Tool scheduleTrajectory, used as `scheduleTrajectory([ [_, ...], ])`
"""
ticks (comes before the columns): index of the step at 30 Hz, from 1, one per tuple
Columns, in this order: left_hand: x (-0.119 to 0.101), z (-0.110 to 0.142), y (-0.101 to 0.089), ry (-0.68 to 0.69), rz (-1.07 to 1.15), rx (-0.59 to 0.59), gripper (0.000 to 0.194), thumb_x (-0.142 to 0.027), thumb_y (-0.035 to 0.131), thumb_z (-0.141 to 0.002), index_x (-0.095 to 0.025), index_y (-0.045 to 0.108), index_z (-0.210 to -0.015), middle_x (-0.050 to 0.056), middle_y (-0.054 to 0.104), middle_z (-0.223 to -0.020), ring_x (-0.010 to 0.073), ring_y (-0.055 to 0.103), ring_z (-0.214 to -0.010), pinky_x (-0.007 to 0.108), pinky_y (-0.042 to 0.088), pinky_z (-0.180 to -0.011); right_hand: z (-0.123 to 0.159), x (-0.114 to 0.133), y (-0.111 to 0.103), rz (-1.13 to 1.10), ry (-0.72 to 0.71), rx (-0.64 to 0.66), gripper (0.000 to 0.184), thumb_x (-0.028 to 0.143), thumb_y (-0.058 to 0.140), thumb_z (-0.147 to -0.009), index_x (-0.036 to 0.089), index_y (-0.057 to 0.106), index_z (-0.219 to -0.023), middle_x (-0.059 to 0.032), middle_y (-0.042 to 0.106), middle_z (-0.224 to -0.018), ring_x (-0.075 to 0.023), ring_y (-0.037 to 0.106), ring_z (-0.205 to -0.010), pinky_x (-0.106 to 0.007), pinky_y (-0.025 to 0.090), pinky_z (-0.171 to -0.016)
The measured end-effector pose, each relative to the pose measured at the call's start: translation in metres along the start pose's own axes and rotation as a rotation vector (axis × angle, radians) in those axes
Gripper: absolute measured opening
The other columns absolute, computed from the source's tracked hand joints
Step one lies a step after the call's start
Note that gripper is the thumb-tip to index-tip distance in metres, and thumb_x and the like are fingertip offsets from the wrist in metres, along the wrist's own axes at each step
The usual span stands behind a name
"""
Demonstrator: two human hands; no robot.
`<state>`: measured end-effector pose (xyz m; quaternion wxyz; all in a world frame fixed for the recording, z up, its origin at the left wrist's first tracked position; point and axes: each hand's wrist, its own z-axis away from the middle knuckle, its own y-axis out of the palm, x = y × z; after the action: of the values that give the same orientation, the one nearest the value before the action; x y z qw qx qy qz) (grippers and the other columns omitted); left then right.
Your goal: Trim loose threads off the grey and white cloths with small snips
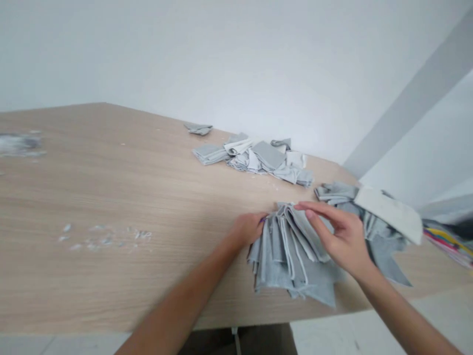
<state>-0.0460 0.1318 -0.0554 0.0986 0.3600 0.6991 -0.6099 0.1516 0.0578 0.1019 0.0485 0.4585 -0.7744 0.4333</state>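
A fanned stack of grey cloth pieces (284, 261) lies near the front edge of the wooden table (121, 197). My left hand (248, 230) is closed on the stack's left upper edge, its fingers tucked under the cloth. My right hand (340, 236) rests on the stack's right side, fingers stretched out with the fingertips on the top edges of the pieces.
More grey cloth pieces lie in a heap (258, 158) farther back, and a small one (199, 129) sits beyond it. Another grey pile with a white piece (388, 212) lies to the right. Coloured items (449, 241) show at the right edge. White flecks (107, 237) dot the table's left.
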Motion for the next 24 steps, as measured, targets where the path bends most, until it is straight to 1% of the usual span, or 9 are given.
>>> scheduleTrajectory([
  [2,0.001,-0.003,0.000,-0.010,-0.035,-0.007,0.039,-0.036,0.040,-0.098,-0.027,0.061,-0.130,0.009,0.072,-0.115,0.0277,0.068,-0.103,0.040,0.049,-0.091,0.038,-0.032,-0.028,0.058,0.142,-0.108,0.020,0.032,0.062,-0.090,0.026,0.075,-0.104,-0.0040,0.076,-0.105,-0.0225,0.071,-0.101,-0.039,0.054,-0.094],
  [4,0.002,-0.004,0.001,-0.022,-0.060,-0.009,0.039,-0.037,0.040,-0.098,-0.030,0.060,-0.130,0.006,0.073,-0.115,0.0260,0.067,-0.104,0.038,0.049,-0.091,0.074,-0.059,-0.047,0.086,0.262,-0.171,0.021,0.034,0.062,-0.090,0.027,0.074,-0.106,-0.0041,0.075,-0.109,-0.0238,0.069,-0.104,-0.042,0.052,-0.097],
  [6,0.002,-0.005,0.001,-0.029,-0.079,-0.005,0.039,-0.037,0.039,-0.098,-0.030,0.060,-0.130,0.005,0.072,-0.116,0.0250,0.067,-0.106,0.035,0.049,-0.091,0.103,-0.077,-0.056,0.107,0.326,-0.198,0.023,0.035,0.062,-0.090,0.028,0.073,-0.110,-0.0039,0.073,-0.114,-0.0245,0.067,-0.109,-0.045,0.050,-0.100],
  [8,0.003,-0.007,0.001,-0.026,-0.092,0.003,0.040,-0.037,0.038,-0.098,-0.030,0.060,-0.130,0.004,0.072,-0.118,0.0247,0.067,-0.107,0.034,0.049,-0.090,0.123,-0.085,-0.056,0.127,0.323,-0.203,0.027,0.033,0.062,-0.090,0.029,0.070,-0.115,-0.0042,0.071,-0.120,-0.0245,0.065,-0.114,-0.046,0.048,-0.104],
  [11,0.004,-0.008,0.001,-0.022,-0.113,-0.004,0.042,-0.041,0.034,-0.099,-0.029,0.060,-0.130,0.004,0.072,-0.119,0.0256,0.067,-0.107,0.035,0.049,-0.089,0.135,-0.086,-0.042,0.115,0.238,-0.199,0.034,0.028,0.062,-0.090,0.028,0.066,-0.124,-0.0055,0.068,-0.126,-0.0234,0.061,-0.120,-0.045,0.046,-0.107],
  [15,0.007,-0.010,0.001,-0.015,-0.119,-0.017,0.043,-0.042,0.033,-0.099,-0.029,0.061,-0.129,0.002,0.070,-0.123,0.0253,0.066,-0.110,0.034,0.049,-0.092,0.133,-0.087,-0.009,0.080,0.160,-0.208,0.041,0.022,0.059,-0.090,0.028,0.061,-0.130,-0.0073,0.061,-0.136,-0.0238,0.054,-0.129,-0.049,0.042,-0.111],
  [18,0.009,-0.010,0.002,-0.027,-0.126,-0.011,0.044,-0.043,0.032,-0.099,-0.029,0.061,-0.128,0.003,0.071,-0.122,0.0252,0.067,-0.110,0.034,0.049,-0.093,0.134,-0.093,0.016,0.077,0.165,-0.187,0.048,0.018,0.056,-0.089,0.027,0.056,-0.136,-0.0081,0.054,-0.143,-0.0258,0.046,-0.137,-0.055,0.037,-0.114],
  [20,0.010,-0.011,0.002,-0.036,-0.131,-0.008,0.044,-0.043,0.032,-0.099,-0.028,0.061,-0.128,0.003,0.071,-0.121,0.0254,0.067,-0.109,0.034,0.049,-0.092,0.137,-0.098,0.029,0.065,0.180,-0.179,0.051,0.017,0.054,-0.089,0.027,0.053,-0.139,-0.0078,0.053,-0.145,-0.0263,0.043,-0.140,-0.058,0.034,-0.115],
  [24,0.009,-0.011,0.001,-0.041,-0.119,0.006,0.044,-0.043,0.033,-0.098,-0.029,0.061,-0.128,0.003,0.071,-0.122,0.0252,0.067,-0.110,0.034,0.049,-0.093,0.145,-0.103,0.045,0.038,0.197,-0.216,0.049,0.017,0.051,-0.091,0.029,0.053,-0.139,-0.0077,0.055,-0.143,-0.0269,0.043,-0.140,-0.063,0.027,-0.116],
])
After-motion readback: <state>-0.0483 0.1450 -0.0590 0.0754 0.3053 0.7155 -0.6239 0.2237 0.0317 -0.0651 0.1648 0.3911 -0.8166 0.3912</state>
